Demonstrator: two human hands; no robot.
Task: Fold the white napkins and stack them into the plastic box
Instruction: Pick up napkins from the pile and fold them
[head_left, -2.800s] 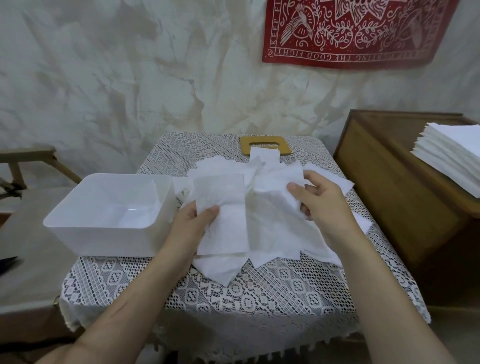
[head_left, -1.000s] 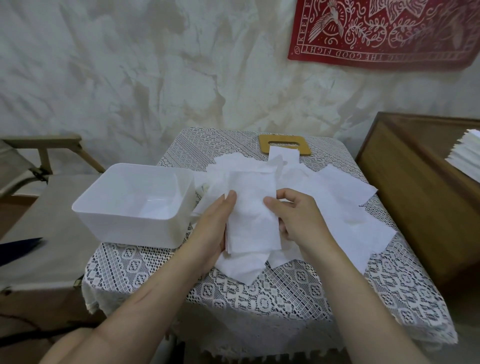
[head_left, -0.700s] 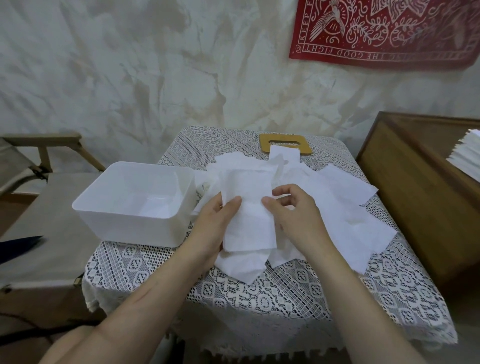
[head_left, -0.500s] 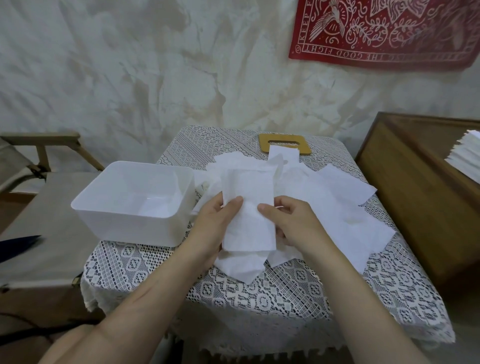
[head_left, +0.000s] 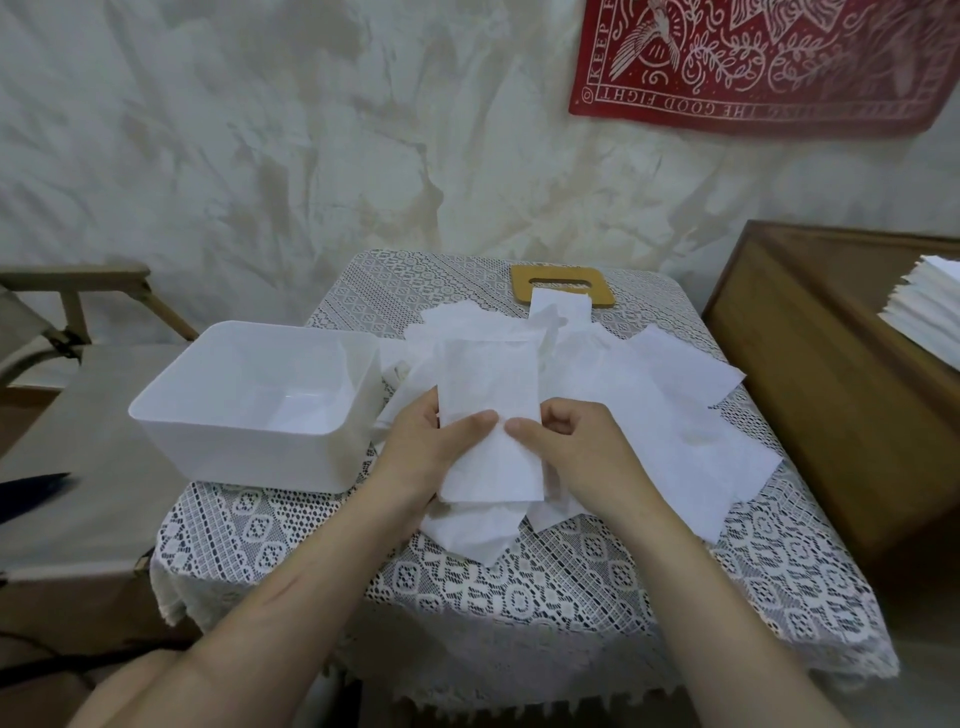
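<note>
A white napkin, folded into a long narrow strip, lies over a loose pile of unfolded white napkins on the lace-covered table. My left hand grips the strip's left edge, thumb on top near its middle. My right hand grips the right edge, and the two thumbs almost meet. The white plastic box stands to the left of the pile, and no napkin shows inside it.
A yellow wooden holder lies at the table's far edge, partly under a napkin. A wooden cabinet on the right carries a stack of white napkins. A canvas chair stands on the left. The wall is just behind.
The napkin has been folded from a wide sheet into a narrow strip. My right hand came in from the pile's right side, and both thumbs have slid together at the strip's middle.
</note>
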